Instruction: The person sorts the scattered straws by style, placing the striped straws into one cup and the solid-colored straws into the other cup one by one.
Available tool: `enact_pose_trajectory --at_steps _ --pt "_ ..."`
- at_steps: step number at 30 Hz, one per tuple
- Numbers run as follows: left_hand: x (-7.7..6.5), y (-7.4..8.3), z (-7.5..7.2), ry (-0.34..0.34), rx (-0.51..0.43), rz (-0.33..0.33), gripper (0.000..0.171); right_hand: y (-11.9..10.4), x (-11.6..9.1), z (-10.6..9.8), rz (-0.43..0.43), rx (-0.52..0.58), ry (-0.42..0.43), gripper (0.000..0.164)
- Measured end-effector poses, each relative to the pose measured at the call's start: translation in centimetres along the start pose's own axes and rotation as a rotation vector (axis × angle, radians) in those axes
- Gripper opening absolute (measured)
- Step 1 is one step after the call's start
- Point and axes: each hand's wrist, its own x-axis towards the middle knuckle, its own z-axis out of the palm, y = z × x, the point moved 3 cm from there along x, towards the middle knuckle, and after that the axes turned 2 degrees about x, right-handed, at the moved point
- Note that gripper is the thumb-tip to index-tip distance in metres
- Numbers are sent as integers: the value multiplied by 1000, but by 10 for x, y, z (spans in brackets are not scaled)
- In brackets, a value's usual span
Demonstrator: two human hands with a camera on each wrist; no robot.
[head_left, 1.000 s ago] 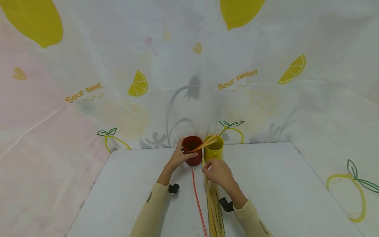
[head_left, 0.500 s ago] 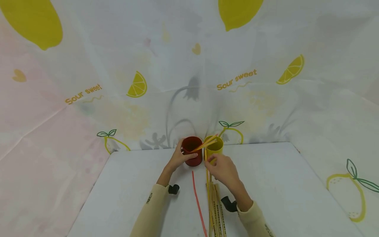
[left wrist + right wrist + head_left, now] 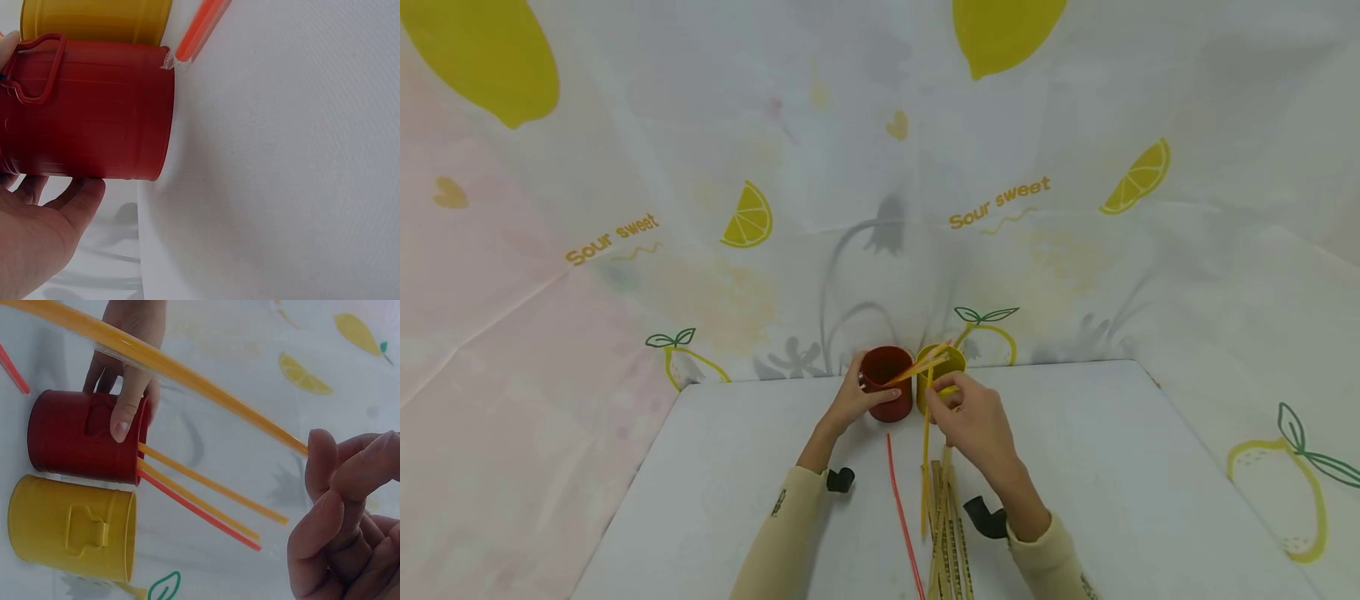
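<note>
The left hand (image 3: 850, 404) grips a red cup (image 3: 81, 437), an orange straw (image 3: 212, 394) sits pinched in the right hand (image 3: 976, 421)

The left hand wraps the red cup, thumb across its front, fingers round the far side. Three straws (image 3: 212, 484), two orange and one red, lean out of its mouth towards the yellow cup (image 3: 44, 531). In front, a loose red straw (image 3: 898, 501) lies on the white table (image 3: 700, 500). Next comes the orange straw, its top end before the yellow cup, which stands just beside the red one. Nearer lie beige sticks (image 3: 953, 542) with dark markings. Rightmost, the right hand holds the orange straw between thumb and fingertip.
</note>
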Motion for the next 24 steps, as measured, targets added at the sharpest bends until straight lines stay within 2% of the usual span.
enact_pose_trajectory --at_steps 3,7,15,24 --pt "0 1 0 14 2 7 80 -4 0 -4 -60 42 52 12" --pt "1 -1 0 11 5 16 79 -9 -1 -7 -184 69 119 11" --pt "13 -31 3 37 -3 -1 85 -16 -1 -11 -420 31 240 11" --pt "14 -36 4 67 1 3 80 -24 -4 -18 -619 41 392 19"
